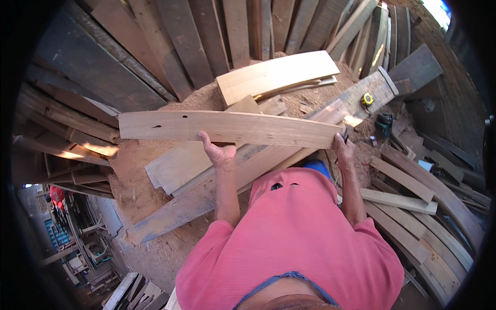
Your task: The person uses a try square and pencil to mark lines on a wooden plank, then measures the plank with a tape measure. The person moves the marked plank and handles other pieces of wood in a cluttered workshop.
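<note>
A long light-brown wooden plank (258, 127) with two dark knot holes near its left end spans the space in front of me, lifted above the wood below. My left hand (219, 154) grips its near edge left of the middle, thumb up on the face and the other fingers hidden beneath. At the right end, my right hand (345, 151) is closed on the plank. A small dark object, perhaps a pencil, shows by its fingertips, but I cannot make out its kind. Beneath lies a long weathered board (181, 214), slanting from lower left to upper right.
Pale cut boards (279, 75) are stacked beyond the plank on sawdust. A yellow tape measure (367, 99) rests on the slanted board's far end, near a dark power tool (384, 123). Tall planks (188, 41) lean along the back. Curved wood pieces (413, 222) pile up on the right.
</note>
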Demonstrator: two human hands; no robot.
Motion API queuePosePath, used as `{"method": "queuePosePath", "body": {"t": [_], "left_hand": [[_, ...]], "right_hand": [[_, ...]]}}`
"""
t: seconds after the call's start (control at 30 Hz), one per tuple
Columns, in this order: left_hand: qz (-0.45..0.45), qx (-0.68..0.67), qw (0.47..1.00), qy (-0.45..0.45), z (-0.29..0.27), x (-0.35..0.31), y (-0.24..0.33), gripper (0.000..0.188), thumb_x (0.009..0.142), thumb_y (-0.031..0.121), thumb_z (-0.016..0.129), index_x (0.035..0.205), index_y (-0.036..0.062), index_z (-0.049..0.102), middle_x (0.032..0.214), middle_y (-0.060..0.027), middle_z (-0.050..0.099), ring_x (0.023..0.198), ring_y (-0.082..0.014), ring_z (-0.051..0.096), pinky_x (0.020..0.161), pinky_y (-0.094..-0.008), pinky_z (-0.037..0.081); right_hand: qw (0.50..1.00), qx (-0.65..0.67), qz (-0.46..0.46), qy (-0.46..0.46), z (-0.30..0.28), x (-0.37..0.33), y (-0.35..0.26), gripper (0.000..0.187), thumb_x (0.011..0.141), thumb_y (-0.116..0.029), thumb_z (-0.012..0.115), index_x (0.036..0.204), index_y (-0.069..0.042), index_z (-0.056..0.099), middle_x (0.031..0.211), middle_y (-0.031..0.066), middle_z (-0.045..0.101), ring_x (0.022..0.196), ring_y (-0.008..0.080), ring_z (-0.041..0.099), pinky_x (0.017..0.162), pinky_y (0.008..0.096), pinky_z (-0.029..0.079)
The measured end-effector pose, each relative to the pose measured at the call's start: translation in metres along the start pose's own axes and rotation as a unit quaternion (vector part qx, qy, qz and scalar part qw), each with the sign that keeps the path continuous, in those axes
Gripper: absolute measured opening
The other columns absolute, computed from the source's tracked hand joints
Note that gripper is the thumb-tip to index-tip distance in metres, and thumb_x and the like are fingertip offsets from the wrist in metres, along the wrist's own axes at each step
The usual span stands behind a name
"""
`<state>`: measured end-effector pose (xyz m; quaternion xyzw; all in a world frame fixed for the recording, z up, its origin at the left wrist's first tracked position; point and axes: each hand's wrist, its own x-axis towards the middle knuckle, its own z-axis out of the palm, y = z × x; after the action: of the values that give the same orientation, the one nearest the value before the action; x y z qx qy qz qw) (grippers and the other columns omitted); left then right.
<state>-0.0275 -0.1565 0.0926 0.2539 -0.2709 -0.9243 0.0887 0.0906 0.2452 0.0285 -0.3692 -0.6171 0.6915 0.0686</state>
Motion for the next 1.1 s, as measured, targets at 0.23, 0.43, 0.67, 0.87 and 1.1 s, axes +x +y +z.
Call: {"method": "queuePosePath", "body": {"t": [0.23, 0.43, 0.67, 0.87, 1.1], "left_hand": [[-0.117, 0.028, 0.987, 0.102, -0.082, -0.019, -0.012, 0.061, 0.099, 0.040, 0.080, 0.149, 0.0150, 0.057, 0.145, -0.0070, 0.065, 0.136, -0.0339, 0.059, 0.116, -0.0598, 0.048], [-0.190, 0.001, 0.959, 0.211, -0.160, -0.051, -0.036, 0.053, 0.100, 0.031, 0.079, 0.145, 0.0126, 0.057, 0.144, -0.0110, 0.062, 0.135, -0.0346, 0.058, 0.116, -0.0592, 0.048], [-0.233, -0.009, 0.932, 0.278, -0.211, -0.097, -0.059, 0.061, 0.097, 0.032, 0.085, 0.145, 0.0079, 0.055, 0.144, -0.0090, 0.060, 0.139, -0.0311, 0.054, 0.127, -0.0588, 0.038], [-0.237, 0.022, 0.939, 0.247, -0.226, -0.114, -0.067, 0.064, 0.100, 0.040, 0.080, 0.149, 0.0084, 0.053, 0.148, -0.0127, 0.057, 0.144, -0.0329, 0.051, 0.129, -0.0585, 0.034], [-0.438, 0.260, 0.855, 0.095, -0.225, -0.121, -0.047, 0.056, 0.102, 0.044, 0.077, 0.139, 0.0060, 0.060, 0.118, -0.0158, 0.074, 0.112, -0.0357, 0.072, 0.108, -0.0519, 0.056]], "right_hand": [[0.997, -0.067, 0.043, -0.007, -0.046, 0.023, 0.036, 0.035, 0.101, -0.036, 0.077, 0.112, -0.003, 0.080, 0.085, -0.0052, 0.065, 0.073, 0.0074, 0.055, 0.066, 0.0292, 0.042], [0.996, -0.088, 0.014, -0.022, -0.051, 0.057, 0.049, 0.034, 0.100, -0.042, 0.078, 0.109, -0.009, 0.081, 0.075, -0.0100, 0.056, 0.057, 0.0034, 0.041, 0.051, 0.0269, 0.031], [0.968, -0.225, 0.097, -0.050, -0.061, 0.087, 0.060, 0.041, 0.102, -0.038, 0.076, 0.113, 0.001, 0.081, 0.095, -0.0006, 0.071, 0.082, 0.0103, 0.059, 0.072, 0.0316, 0.047], [0.965, -0.228, 0.101, -0.076, -0.063, 0.095, 0.059, 0.034, 0.103, -0.044, 0.073, 0.091, -0.014, 0.066, 0.068, -0.0069, 0.048, 0.052, 0.0065, 0.044, 0.047, 0.0290, 0.033], [0.958, -0.254, 0.098, -0.085, -0.063, 0.100, 0.057, 0.036, 0.103, -0.044, 0.075, 0.080, -0.019, 0.061, 0.063, -0.0073, 0.048, 0.050, 0.0080, 0.043, 0.047, 0.0297, 0.034]]}}
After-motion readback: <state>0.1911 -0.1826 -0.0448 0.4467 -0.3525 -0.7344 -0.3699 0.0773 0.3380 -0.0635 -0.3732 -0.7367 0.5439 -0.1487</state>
